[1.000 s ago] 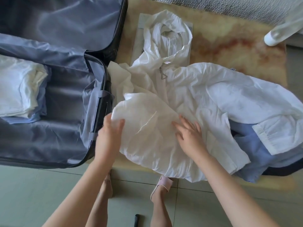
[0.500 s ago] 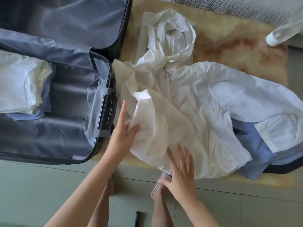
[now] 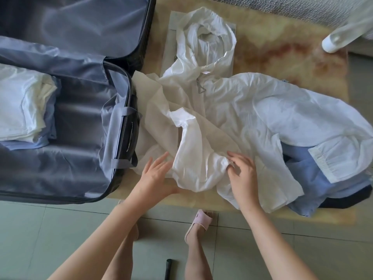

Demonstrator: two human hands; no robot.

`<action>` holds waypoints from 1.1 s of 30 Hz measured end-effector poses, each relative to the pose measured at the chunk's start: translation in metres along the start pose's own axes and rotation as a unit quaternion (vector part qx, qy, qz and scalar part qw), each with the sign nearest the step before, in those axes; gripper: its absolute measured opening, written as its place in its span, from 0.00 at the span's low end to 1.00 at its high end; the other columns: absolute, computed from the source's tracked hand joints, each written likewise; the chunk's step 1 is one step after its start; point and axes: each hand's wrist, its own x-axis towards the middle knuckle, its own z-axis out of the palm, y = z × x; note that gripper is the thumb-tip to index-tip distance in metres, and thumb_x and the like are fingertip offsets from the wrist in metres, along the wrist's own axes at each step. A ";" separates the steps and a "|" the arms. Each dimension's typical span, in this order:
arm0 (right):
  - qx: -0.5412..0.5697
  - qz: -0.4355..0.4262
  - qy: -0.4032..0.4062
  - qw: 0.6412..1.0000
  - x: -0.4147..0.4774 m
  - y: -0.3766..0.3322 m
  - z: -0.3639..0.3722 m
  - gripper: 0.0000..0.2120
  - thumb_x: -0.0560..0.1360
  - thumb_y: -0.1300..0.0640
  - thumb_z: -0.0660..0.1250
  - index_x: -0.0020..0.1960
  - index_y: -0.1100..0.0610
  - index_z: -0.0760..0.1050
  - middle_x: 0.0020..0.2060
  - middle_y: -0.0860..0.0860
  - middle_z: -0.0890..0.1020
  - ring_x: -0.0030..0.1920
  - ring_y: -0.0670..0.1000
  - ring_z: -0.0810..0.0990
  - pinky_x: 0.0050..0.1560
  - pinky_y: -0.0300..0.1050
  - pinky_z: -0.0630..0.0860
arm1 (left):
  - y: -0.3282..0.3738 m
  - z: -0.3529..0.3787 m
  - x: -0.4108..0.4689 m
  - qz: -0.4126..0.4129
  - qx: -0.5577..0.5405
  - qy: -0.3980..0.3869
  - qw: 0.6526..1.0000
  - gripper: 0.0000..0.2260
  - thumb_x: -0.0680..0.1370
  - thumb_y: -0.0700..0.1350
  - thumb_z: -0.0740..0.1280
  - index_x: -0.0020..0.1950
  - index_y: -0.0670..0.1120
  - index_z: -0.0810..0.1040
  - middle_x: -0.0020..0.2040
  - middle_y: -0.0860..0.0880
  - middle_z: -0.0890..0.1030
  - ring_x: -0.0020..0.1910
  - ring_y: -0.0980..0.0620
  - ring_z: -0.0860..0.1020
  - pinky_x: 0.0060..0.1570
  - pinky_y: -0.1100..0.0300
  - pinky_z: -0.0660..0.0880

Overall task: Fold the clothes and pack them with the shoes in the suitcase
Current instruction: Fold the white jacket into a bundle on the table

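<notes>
A white hooded zip jacket lies spread on the marbled table, its hood toward the far side. One sleeve is folded across the jacket's front near the table's front edge. My left hand lies flat with straight fingers against the sleeve's left side. My right hand pinches the sleeve fabric on its right side. The open dark suitcase stands at the left, with folded white and blue clothes inside it.
A blue garment and something dark lie under the jacket's right side. A flat pale packet lies under the hood. A white object stands at the table's far right. My feet, one in a pink slipper, stand on the tiled floor.
The sleeve has been folded further across the jacket front. My right hand moved up from the hem and took hold of the sleeve fabric. My left hand dropped lower, beside the sleeve.
</notes>
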 end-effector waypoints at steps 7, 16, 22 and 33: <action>0.069 0.117 -0.123 0.983 0.009 0.002 -0.021 0.08 0.77 0.60 0.66 0.53 0.55 0.81 0.49 0.44 0.82 0.55 0.45 0.77 0.52 0.31 0.70 | 0.028 -0.020 0.017 -0.068 -0.130 0.056 0.988 0.10 0.78 0.49 0.66 0.44 0.42 0.75 0.41 0.51 0.83 0.42 0.52 0.79 0.46 0.54 0.74; -0.003 0.082 -0.435 0.897 -0.029 -0.012 -0.014 0.26 0.64 0.40 0.75 0.61 0.41 0.77 0.61 0.36 0.77 0.60 0.34 0.73 0.59 0.34 0.72 | 0.021 -0.020 -0.070 -0.288 -0.168 0.155 0.930 0.13 0.81 0.45 0.60 0.38 0.44 0.66 0.27 0.52 0.73 0.28 0.54 0.68 0.30 0.63 0.65; -0.080 0.033 -0.429 0.899 -0.050 0.002 0.005 0.34 0.72 0.41 0.69 0.74 0.41 0.60 0.75 0.36 0.53 0.75 0.42 0.53 0.75 0.46 0.53 | -0.029 0.020 -0.117 -0.426 -0.107 0.078 0.895 0.13 0.83 0.45 0.52 0.64 0.41 0.66 0.44 0.35 0.78 0.35 0.41 0.73 0.37 0.52 0.71; -0.006 0.071 -0.195 0.978 -0.054 0.054 -0.011 0.23 0.74 0.56 0.70 0.69 0.50 0.71 0.72 0.42 0.64 0.71 0.41 0.63 0.71 0.41 0.61 | 0.002 0.009 -0.081 -0.289 -0.262 0.197 0.900 0.12 0.82 0.48 0.55 0.39 0.50 0.66 0.33 0.49 0.68 0.37 0.43 0.67 0.39 0.50 0.65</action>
